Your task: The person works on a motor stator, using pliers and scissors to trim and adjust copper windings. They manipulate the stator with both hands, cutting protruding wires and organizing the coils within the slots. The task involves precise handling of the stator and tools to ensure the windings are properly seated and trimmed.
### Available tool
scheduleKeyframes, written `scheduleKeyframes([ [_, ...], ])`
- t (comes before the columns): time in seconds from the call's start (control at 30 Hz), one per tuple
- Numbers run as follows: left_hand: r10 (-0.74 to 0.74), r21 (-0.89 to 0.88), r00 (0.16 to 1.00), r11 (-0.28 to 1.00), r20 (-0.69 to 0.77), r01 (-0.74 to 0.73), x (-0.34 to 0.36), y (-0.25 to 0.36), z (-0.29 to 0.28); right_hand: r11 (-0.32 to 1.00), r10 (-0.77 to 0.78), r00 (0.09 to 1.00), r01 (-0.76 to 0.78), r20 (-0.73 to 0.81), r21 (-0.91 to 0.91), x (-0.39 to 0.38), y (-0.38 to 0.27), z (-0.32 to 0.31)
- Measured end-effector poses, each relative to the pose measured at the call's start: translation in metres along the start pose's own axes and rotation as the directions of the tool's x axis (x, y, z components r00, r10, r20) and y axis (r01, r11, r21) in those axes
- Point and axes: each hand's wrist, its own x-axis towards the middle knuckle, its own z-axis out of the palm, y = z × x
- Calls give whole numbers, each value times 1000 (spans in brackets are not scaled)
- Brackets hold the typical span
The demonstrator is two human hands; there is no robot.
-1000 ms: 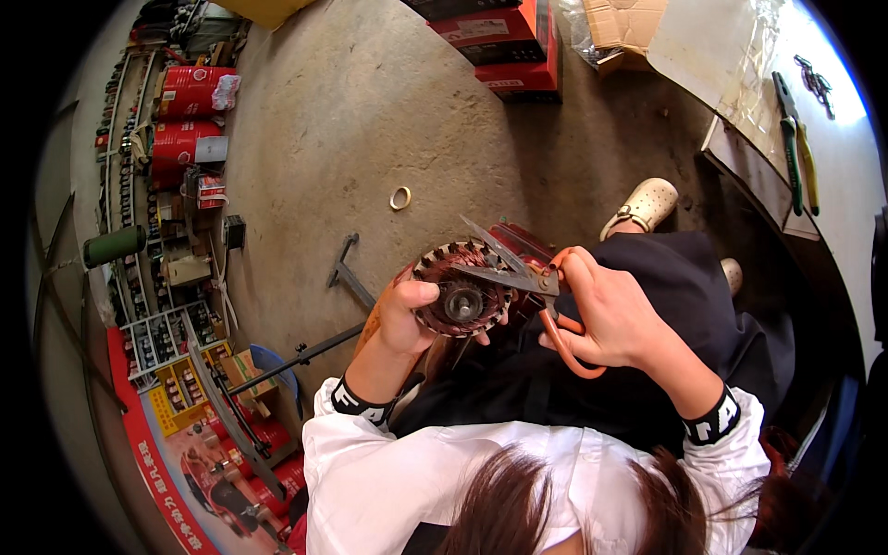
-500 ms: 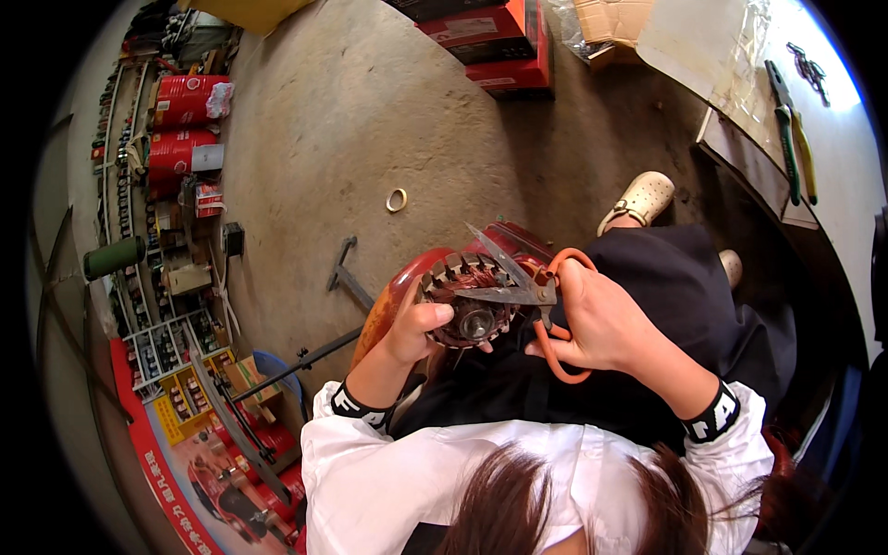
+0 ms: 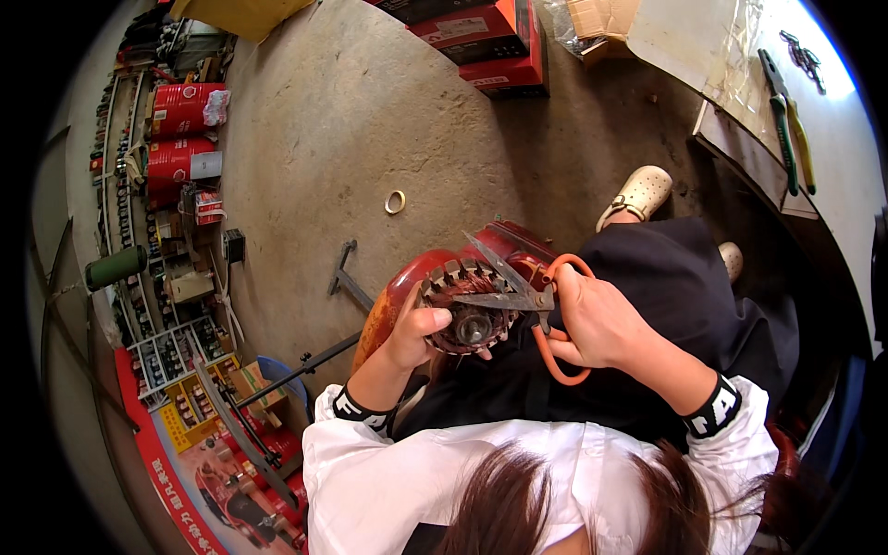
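Note:
My left hand is closed round the near-left side of a motor stator, a round toothed metal part with dark reddish copper windings and a grey hub. Its thumb presses on the windings. In my right hand is a pair of scissors with orange handles, the fingers through the loops. The two blades stand apart and point left. One lies over the stator's windings, the other reaches past its far rim. Whether a blade touches the wire cannot be made out. The fingers under the stator are mostly hidden.
Behind the stator is a glossy red rounded thing. A dark metal frame stands to the left. A tape roll lies on the floor. Pliers rest on the right-hand table. Red boxes are stacked at the back.
The scissor blades have shifted very slightly over the stator, still apart. Both hands keep their holds. The whole view has moved a little.

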Motion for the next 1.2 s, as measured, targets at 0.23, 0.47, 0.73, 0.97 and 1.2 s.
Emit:
scheduleKeyframes([
  [0.23,21,65,999,998,40,-24,2,-3,-3,974,88,990,-109,111,199,0,-1,10],
  [0.47,-32,-62,998,997,46,35,7,8,8,984,-119,980,137,-159,110,10,4,-5],
  [0.73,-7,-72,1000,997,-5,6,8,-1,-4,984,-179,954,172,-241,-51,10,-3,-8],
  [0.97,35,-39,999,999,10,-34,5,-1,1,989,-150,957,144,-247,-43,5,-5,-4],
  [1.2,47,105,998,993,-33,-43,4,-1,10,989,-147,956,145,-253,-28,4,-1,5],
])
